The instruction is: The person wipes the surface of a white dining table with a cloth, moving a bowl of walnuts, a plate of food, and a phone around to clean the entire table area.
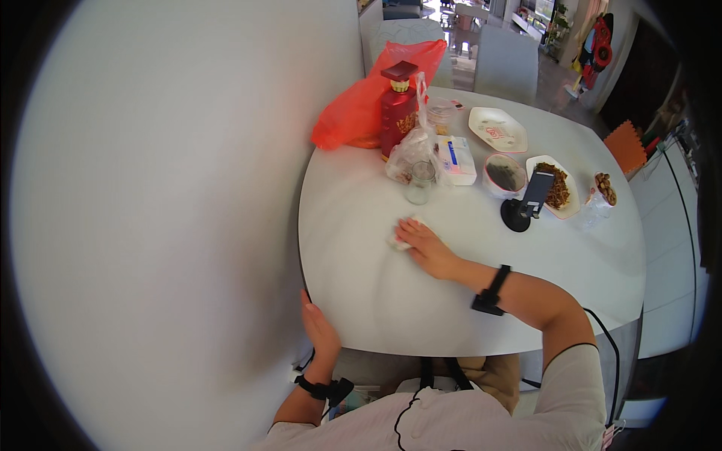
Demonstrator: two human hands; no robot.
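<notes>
My right hand (426,247) lies palm down on the white tabletop (361,304), over a crumpled white cloth or wad of tissue (400,242) that shows around the fingers. At the table's left edge, by the wall, my left hand (321,330) rests with its fingers extended and nothing visible in it. Just beyond my right hand stands a clear glass jar or cup (419,191). Behind that glass are a knotted clear plastic bag (414,149) and a white pack of tissues (458,160).
A red bottle (396,113) stands before a red plastic bag (355,110). Toward the right are a bowl (503,191), a black phone stand (516,217), a plate of shredded food (572,194) and a cup of brown pieces (604,189). A white plate (497,128) lies farther back.
</notes>
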